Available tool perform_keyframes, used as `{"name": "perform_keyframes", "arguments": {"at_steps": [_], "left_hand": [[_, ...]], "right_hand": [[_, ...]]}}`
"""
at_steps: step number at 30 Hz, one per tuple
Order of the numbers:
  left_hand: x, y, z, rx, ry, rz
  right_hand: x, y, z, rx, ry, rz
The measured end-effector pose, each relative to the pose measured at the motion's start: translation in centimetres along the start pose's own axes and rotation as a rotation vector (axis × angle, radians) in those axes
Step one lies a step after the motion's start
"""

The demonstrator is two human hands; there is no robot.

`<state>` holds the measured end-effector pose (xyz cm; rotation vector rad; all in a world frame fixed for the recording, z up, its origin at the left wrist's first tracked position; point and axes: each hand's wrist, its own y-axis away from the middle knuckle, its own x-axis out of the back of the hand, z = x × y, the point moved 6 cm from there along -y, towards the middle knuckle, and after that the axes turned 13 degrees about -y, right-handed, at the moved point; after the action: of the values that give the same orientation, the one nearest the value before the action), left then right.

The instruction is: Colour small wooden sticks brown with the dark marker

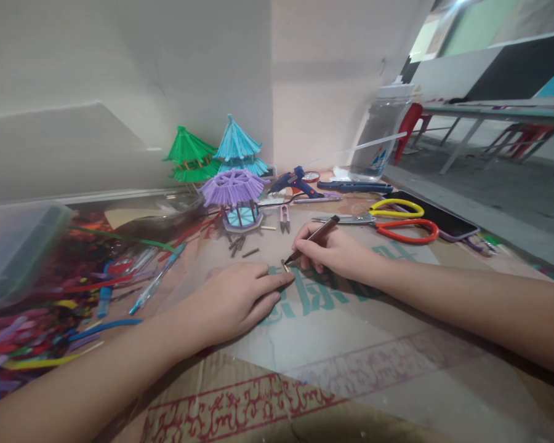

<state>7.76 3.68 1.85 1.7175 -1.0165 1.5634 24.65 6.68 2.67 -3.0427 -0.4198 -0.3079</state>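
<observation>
My right hand [327,249] grips a dark brown marker [317,236], its tip at a short stick [285,266] on a translucent sheet [305,335]. My left hand [242,295] lies flat with the index finger stretched out, its tip at the near end of that stick. Several short brown sticks [235,246] lie beyond my left hand. Behind them stands a small purple-roofed pavilion model [233,191] with a light blue floor. A pair of pink-handled thread snips [284,218] rests beside it.
Green [189,154] and blue [237,144] tiered roofs stand at the back by a glue gun [295,180]. Scissors [401,223] and a phone [436,212] lie right. Coloured strips [32,338], a pen [157,280] and a plastic box [23,246] are left; a water container [381,132] stands back right.
</observation>
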Motion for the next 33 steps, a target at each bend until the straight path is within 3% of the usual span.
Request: {"name": "perform_keyframes", "arguments": {"at_steps": [33], "left_hand": [[0.22, -0.06, 0.08, -0.009, -0.022, 0.018]], "right_hand": [[-0.11, 0.02, 0.14, -0.001, -0.014, -0.018]]}}
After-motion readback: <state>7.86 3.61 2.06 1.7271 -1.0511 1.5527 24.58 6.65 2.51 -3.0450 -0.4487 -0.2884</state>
